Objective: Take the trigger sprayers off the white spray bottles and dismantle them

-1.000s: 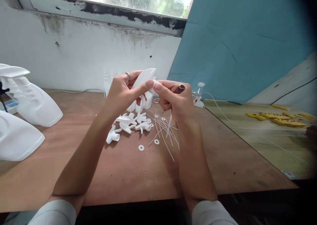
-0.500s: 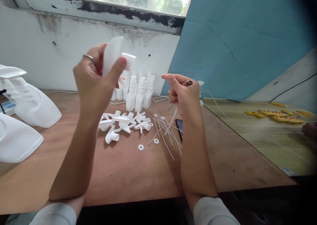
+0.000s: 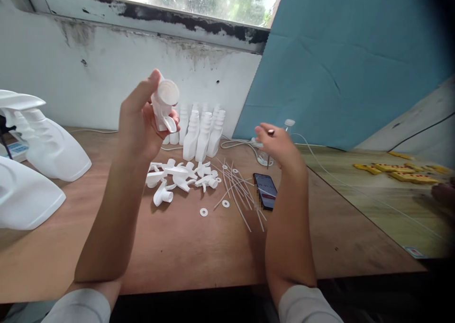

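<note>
Raised in front of the wall, my left hand (image 3: 137,119) is closed around a white spray trigger head (image 3: 168,93). Its round collar opening faces me and the trigger lever points downward. My right hand (image 3: 282,148), to the right above a phone (image 3: 265,190), has its fingers curled around a thin dark pointed tool (image 3: 270,132); most of the tool is hidden by the fingers. Below, between my hands, lie a pile of white spray heads (image 3: 177,174), several thin white tubes (image 3: 238,190) and flat white ring washers (image 3: 204,212).
White spray bottles (image 3: 202,138) stand in a group by the wall. Large white bottles (image 3: 57,148) are at the left. A clear bottle (image 3: 289,124) stands behind my right hand. Yellow pieces (image 3: 405,171) and part of another person's hand (image 3: 442,190) are on the adjoining table.
My left hand has turned the spray head so its collar faces me, and lowered it slightly. My right hand has moved right and down, uncovering more of the phone.
</note>
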Available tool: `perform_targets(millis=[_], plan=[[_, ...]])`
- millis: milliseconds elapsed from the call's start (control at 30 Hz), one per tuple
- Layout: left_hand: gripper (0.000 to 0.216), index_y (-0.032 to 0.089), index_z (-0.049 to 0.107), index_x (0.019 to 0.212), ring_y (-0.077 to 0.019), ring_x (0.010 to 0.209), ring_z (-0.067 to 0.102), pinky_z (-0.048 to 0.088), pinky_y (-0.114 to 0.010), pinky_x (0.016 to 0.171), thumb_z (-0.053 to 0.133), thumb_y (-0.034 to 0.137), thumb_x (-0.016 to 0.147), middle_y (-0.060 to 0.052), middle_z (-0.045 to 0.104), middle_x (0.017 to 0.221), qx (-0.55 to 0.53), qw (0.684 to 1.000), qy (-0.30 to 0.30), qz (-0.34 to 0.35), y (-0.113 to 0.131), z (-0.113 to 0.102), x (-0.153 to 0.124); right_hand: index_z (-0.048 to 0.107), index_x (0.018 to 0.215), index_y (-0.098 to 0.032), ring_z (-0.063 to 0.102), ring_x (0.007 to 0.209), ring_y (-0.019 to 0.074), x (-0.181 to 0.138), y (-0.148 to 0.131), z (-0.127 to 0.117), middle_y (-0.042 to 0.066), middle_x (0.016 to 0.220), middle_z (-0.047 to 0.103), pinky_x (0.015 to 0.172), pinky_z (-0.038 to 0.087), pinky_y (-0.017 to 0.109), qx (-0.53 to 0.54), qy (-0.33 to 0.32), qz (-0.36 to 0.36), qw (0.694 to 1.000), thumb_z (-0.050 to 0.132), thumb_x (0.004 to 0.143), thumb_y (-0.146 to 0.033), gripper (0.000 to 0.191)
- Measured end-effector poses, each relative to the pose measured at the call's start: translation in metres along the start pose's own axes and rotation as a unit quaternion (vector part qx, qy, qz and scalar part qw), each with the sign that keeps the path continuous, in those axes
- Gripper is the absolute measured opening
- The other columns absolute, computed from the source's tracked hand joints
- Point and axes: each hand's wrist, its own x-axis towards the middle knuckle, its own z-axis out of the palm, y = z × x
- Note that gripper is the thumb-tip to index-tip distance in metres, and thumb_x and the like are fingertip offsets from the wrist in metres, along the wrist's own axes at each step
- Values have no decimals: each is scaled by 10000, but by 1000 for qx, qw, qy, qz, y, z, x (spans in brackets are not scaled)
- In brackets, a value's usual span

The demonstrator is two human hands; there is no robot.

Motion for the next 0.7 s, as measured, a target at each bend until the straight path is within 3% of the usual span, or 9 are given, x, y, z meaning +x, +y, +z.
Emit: perform_targets(millis=[67, 133, 200, 300, 467, 567, 700], plan=[[325, 196, 489, 738, -104, 506, 495, 400, -274, 476, 595, 478, 861, -12, 538, 711, 4, 999, -7, -35, -8, 0, 5, 652, 1040, -211, 670, 956, 186, -10, -14, -1, 88, 1096, 673, 750, 526, 303, 56, 42, -102, 992, 608, 866, -493, 334], [317, 203, 508, 755, -109, 528, 512, 405, -262, 483, 604, 494, 837, -9, 545, 687, 22, 998, -7, -64, -18, -1, 10, 661, 967, -209, 667, 808, 149, -28, -32, 0, 61, 935, 682, 689, 515, 281, 127, 65, -188, 972, 519, 885, -598, 421], [269, 207, 510, 749, -106, 510, 501, 388, -245, 449, 617, 448, 803, -7, 532, 652, 31, 996, -4, -87, -28, -1, 14, 664, 837, -201, 592, 565, 124, -50, -51, 3, 26, 658, 612, 546, 467, 268, 162, 84, -215, 959, 368, 907, -682, 569], [206, 205, 472, 678, -77, 432, 413, 327, -230, 371, 622, 332, 740, -3, 501, 613, 8, 994, -2, -111, -41, -1, 19, 639, 673, -214, 464, 335, 140, -79, -72, 9, 5, 445, 506, 381, 374, 309, 200, 24, -216, 955, 261, 897, -735, 681], [203, 209, 439, 619, -80, 422, 392, 318, -234, 343, 616, 270, 698, -12, 518, 614, 13, 994, 18, -110, -49, 1, 21, 642, 683, -240, 630, 524, 164, -100, -82, 20, 7, 628, 638, 444, 471, 310, 237, -83, -288, 924, 652, 849, -488, 299], [189, 204, 437, 610, -77, 412, 379, 299, -228, 346, 597, 245, 702, -5, 490, 588, 16, 994, 30, -107, -48, 4, 20, 629, 704, -229, 630, 580, 130, -104, -82, 26, -2, 666, 649, 520, 510, 281, 187, -86, -282, 937, 669, 857, -408, 239], [178, 200, 447, 623, -78, 401, 379, 296, -236, 370, 586, 249, 724, 11, 456, 557, 36, 995, 37, -88, -46, 4, 18, 618, 684, -216, 611, 552, 105, -103, -80, 35, -11, 636, 620, 511, 504, 256, 183, -74, -280, 939, 636, 864, -458, 302]])
